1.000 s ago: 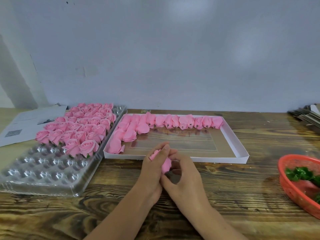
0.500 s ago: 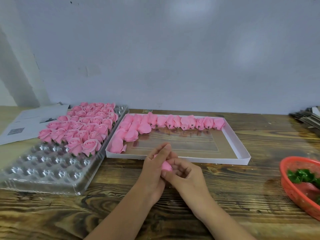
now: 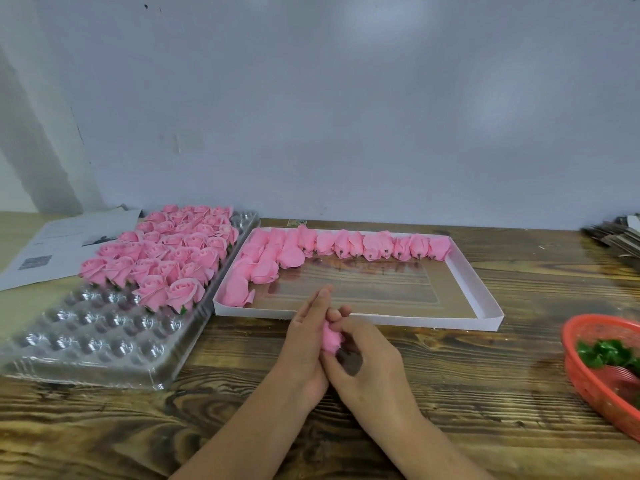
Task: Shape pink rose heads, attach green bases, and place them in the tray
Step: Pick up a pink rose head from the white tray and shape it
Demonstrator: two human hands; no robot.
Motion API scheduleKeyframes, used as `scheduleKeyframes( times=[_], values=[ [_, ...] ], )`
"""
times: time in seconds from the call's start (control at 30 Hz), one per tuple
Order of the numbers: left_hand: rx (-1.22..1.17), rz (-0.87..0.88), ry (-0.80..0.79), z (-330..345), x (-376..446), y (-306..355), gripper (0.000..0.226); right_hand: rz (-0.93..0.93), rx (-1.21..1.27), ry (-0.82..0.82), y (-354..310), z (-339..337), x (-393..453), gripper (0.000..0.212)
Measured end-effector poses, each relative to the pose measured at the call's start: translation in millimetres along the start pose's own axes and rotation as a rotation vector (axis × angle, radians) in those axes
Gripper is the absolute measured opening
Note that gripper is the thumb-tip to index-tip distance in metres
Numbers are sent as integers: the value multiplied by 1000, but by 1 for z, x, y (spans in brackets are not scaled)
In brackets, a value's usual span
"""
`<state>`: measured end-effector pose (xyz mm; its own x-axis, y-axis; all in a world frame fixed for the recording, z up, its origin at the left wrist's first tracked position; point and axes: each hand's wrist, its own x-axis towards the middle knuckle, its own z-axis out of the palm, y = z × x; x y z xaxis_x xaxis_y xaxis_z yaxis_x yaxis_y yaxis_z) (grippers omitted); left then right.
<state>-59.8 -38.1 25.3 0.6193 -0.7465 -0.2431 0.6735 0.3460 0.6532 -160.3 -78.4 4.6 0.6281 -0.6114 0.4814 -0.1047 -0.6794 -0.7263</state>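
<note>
A pink rose head (image 3: 330,337) is held between both hands above the wooden table (image 3: 467,386), just in front of the white box. My left hand (image 3: 306,336) holds it from the left with its fingers pointing up. My right hand (image 3: 367,367) curls its fingers round it from the right. Most of the rose head is hidden by the fingers. The clear plastic tray (image 3: 86,344) at the left holds several finished pink roses (image 3: 166,261) in its far rows. The green bases (image 3: 604,351) lie in a red basket (image 3: 588,375) at the right edge.
A shallow white box (image 3: 485,306) in the middle holds several unshaped pink rose heads (image 3: 346,242) along its far and left sides. Printed papers (image 3: 52,247) lie at the far left. A stack of dark sheets (image 3: 620,233) sits at the far right, with a pale wall behind.
My hands stayed together in front of the white box and kept working the rose head; the fingers shifted round it. The view tilted slightly.
</note>
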Motion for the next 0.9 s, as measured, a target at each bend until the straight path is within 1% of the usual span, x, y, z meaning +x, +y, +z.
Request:
scheduleKeyframes(
  times=[0.07,0.2,0.3,0.4,0.53,0.6,0.63,0.7,0.73,0.8,0.87,0.9],
  values=[
    [35,-6,-14,1,0,-1,20,37,53,24,-1,0,0,31],
    [119,16,-41,-1,2,1,28,288,365,-10,-9,-5,5,24],
    [146,46,-70,-2,1,3,16,360,533,-73,-11,-11,10,25],
    [114,51,-58,-1,0,2,13,397,564,-86,-10,-11,10,25],
    [80,16,-21,1,-1,3,21,397,512,-80,-12,-5,7,26],
    [164,56,-41,0,-2,3,21,448,555,-62,-10,-7,9,23],
    [243,95,-76,-2,-2,4,22,500,639,-70,-8,-11,11,20],
    [446,182,-185,-3,-5,6,27,606,920,-137,-6,-19,16,14],
    [540,218,-238,-4,-6,7,28,636,1021,-171,-5,-24,18,17],
    [657,278,-321,-6,-9,9,22,666,1076,-217,-3,-30,21,25],
    [695,323,-377,-8,-11,12,15,716,1099,-221,-2,-33,24,33],
    [721,343,-397,-10,-11,14,14,748,1124,-217,-2,-34,25,33]
  ],
)
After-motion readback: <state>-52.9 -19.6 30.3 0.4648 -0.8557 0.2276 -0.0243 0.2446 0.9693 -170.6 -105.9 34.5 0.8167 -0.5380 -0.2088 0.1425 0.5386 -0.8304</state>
